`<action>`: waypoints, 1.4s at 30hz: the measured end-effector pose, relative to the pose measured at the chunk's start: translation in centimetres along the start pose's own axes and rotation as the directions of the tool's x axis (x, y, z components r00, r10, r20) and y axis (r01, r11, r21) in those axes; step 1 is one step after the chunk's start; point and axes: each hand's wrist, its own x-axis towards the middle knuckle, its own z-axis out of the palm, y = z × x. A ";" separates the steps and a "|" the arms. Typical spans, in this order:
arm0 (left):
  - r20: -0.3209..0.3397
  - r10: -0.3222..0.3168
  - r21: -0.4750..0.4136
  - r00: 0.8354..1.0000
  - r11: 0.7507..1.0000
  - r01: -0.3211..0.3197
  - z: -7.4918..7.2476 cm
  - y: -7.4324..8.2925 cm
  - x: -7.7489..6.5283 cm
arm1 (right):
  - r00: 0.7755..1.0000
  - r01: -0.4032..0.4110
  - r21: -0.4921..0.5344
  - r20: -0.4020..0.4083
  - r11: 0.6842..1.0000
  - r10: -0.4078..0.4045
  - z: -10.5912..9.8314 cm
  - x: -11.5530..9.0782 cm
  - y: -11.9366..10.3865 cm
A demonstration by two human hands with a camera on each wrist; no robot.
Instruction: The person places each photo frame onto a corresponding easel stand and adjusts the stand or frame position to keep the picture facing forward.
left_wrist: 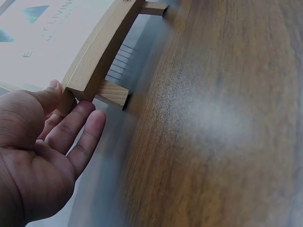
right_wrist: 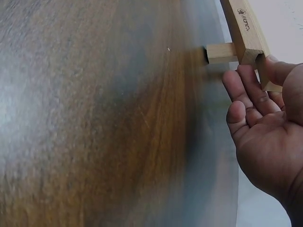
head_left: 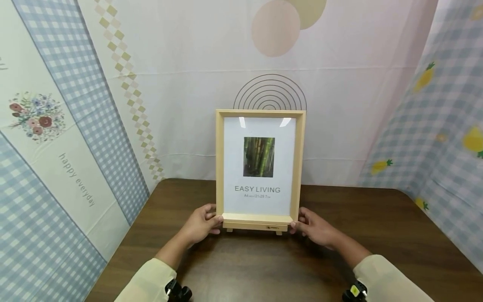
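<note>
A light wood picture frame (head_left: 258, 165) with a bamboo photo and "EASY LIVING" lettering stands upright on a small wooden easel (head_left: 254, 227). My left hand (head_left: 200, 224) pinches the frame's lower left corner, thumb on the front and fingers behind. At the lower right corner my right hand (head_left: 317, 227) holds it the same way. Close up in the left wrist view, the easel's ledge (left_wrist: 106, 52) and its black-tipped feet show beside my fingers. A printed mark is on the ledge (right_wrist: 244, 28) in the right wrist view. The easel's back is hidden behind the frame.
The dark brown wooden table (head_left: 241, 268) has rounded far corners. A white printed cloth (head_left: 181, 92) hangs right behind it. Blue checked cloths hang at the left (head_left: 64, 42) and the right (head_left: 434, 138) of the table.
</note>
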 end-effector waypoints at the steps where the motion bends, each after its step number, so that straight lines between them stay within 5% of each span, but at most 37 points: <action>1: 0.002 0.000 -0.002 1.000 1.000 0.000 0.1 0.0 0.0 | 1.000 0.000 -0.001 -0.001 1.000 0.000 -0.1 -0.1 0.0; 23: 0.017 -0.007 -0.003 1.000 1.000 0.007 0.8 -0.3 0.5 | 1.000 -0.002 0.011 -0.018 1.000 0.002 -0.4 -1.0 0.2; 31: 0.001 0.003 0.014 1.000 1.000 -0.003 0.8 -0.2 0.5 | 0.992 -0.015 0.018 -0.127 1.000 0.017 0.9 -1.4 0.3; 37: -0.026 0.027 0.116 0.999 0.993 -0.023 0.6 0.1 0.3 | 0.963 -0.040 -0.090 -0.268 0.995 0.015 2.5 -1.9 0.1; 42: -0.039 0.087 0.333 0.995 0.941 -0.069 0.0 0.8 -0.8 | 0.947 -0.051 -0.311 -0.315 0.949 -0.053 2.6 -2.9 -0.3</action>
